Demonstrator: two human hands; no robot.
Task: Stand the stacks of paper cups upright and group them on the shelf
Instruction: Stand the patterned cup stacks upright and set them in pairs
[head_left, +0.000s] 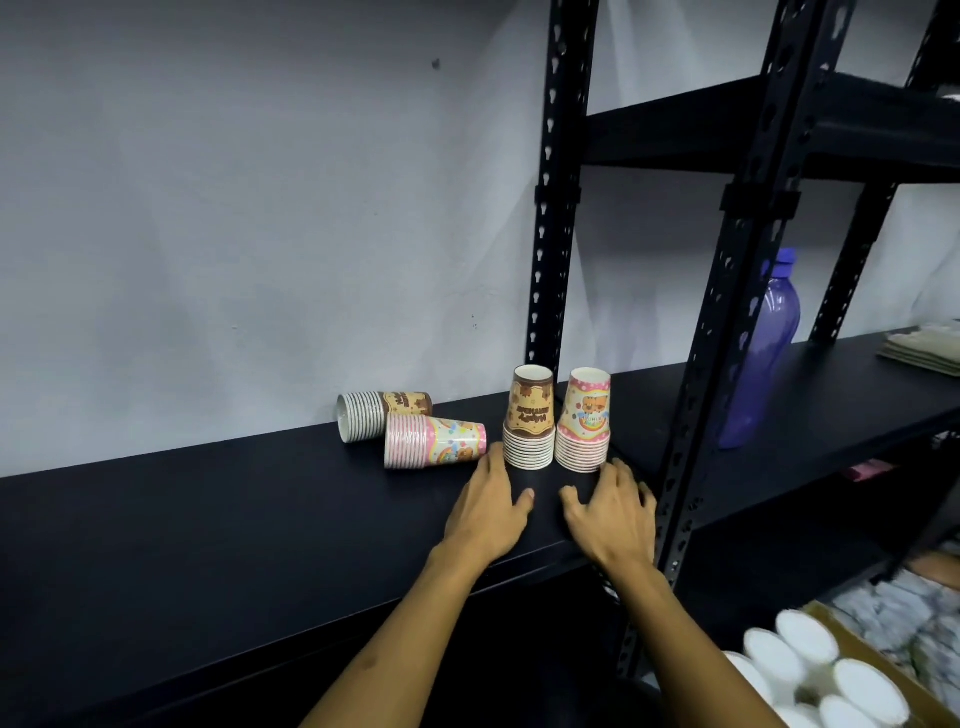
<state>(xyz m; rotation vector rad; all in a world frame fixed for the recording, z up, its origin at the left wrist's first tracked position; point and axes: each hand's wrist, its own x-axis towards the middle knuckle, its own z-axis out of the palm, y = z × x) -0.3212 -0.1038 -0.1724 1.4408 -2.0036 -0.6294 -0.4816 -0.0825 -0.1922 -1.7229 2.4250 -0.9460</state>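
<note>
Two upright stacks, the brown patterned paper-cup stack (529, 422) and pink patterned paper-cup stack (584, 423), are flanked by the left hand (491, 512) and right hand (613, 512), each grip spread flat, nothing held, on the black shelf (208, 519).

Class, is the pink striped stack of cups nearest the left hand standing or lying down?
Lying down: the pink striped stack rests sideways on the shelf.

wall (260, 182): plain grey-white, small marks | rack posts (553, 208): black perforated metal, upright | shelf boards (208, 519): black, matte | purple bottle (763, 353): behind front post, right bay | folded cloths (922, 348): right edge | carton of white rolls (831, 670): bottom right corner | light: dim, even
</note>
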